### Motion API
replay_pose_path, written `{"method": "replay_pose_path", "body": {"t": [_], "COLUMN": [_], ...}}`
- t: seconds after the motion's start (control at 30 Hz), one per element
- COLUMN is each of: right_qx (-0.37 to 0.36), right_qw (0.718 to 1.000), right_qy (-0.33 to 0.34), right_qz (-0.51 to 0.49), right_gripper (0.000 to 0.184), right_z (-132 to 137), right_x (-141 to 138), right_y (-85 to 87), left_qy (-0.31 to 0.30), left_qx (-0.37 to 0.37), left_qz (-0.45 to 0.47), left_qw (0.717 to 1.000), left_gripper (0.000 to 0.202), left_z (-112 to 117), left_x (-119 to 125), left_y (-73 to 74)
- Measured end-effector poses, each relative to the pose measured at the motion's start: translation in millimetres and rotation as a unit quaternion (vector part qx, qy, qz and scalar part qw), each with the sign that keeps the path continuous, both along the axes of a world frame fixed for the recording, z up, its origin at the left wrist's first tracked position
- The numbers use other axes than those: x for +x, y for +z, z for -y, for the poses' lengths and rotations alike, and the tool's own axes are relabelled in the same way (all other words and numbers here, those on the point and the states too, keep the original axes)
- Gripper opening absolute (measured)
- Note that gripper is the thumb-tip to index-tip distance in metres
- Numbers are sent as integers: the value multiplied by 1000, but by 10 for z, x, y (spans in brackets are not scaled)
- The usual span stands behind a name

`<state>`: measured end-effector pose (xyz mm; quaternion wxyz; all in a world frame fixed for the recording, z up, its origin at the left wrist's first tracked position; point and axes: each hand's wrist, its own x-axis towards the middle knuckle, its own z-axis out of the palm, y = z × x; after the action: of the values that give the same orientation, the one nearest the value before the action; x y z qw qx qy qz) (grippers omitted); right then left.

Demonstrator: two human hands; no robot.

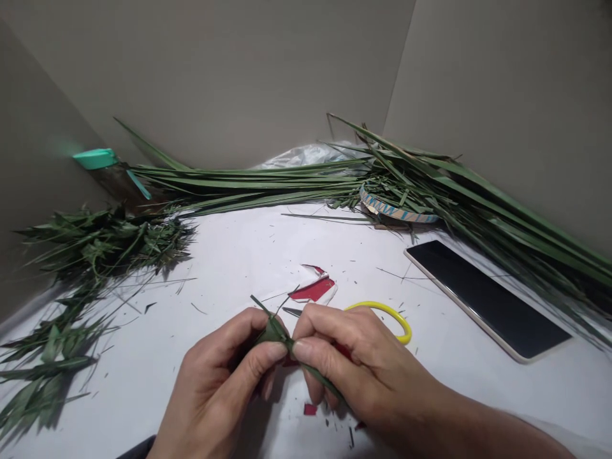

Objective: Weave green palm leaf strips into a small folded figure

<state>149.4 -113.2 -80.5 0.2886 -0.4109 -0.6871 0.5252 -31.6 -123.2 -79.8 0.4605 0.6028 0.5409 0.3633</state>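
My left hand and my right hand meet at the near middle of the white table. Both pinch a narrow green leaf strip that is folded between the fingertips. One end of the strip sticks up and to the left, and the other runs down under my right palm. Yellow-handled scissors lie just behind my right hand, partly hidden by it. Red and white paper scraps sit a little beyond my fingers.
Long green leaves lie along the back wall and down the right side. A pile of folded leaf pieces covers the left. A dark phone lies at the right. A woven ring rests under leaves. A teal object sits far left.
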Motion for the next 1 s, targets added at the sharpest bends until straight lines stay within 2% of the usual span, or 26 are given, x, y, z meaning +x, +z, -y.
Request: {"method": "replay_pose_path", "body": {"t": [0.2, 0.43, 0.6, 0.7, 0.77, 0.83, 0.93, 1.0], "right_qx": [5, 47, -23, 11, 22, 40, 126, 178], "right_qw": [1000, 998, 1000, 997, 994, 993, 988, 980], "right_qy": [-20, -13, -5, -77, -105, -105, -89, -88], "right_qz": [5, 28, 7, 23, 20, 22, 25, 13], "right_gripper": [25, 25, 22, 3, 24, 28, 8, 11], "right_z": [-24, -54, -23, -27, -41, -54, -63, -65], "right_x": [-30, -36, -3, -10, -20, -27, -25, -18], "right_y": [-26, -23, -23, -1, 4, -10, -56, -85], "left_qy": [-9, -20, -64, -77, -83, -85, -76, -73], "left_qx": [-19, -72, -83, -81, -74, -68, -66, -60], "left_qz": [16, 98, 91, 77, 58, 43, 22, -2], "left_qw": [1000, 992, 990, 991, 992, 993, 995, 996], "left_gripper": [28, 15, 20, 21, 20, 17, 15, 15], "left_z": [-49, -92, -133, -139, -133, -127, -123, -123], "left_x": [2, 11, -29, -46, -39, -20, 13, 22], "left_y": [-33, -49, -5, 13, 18, 20, 26, 35]}}
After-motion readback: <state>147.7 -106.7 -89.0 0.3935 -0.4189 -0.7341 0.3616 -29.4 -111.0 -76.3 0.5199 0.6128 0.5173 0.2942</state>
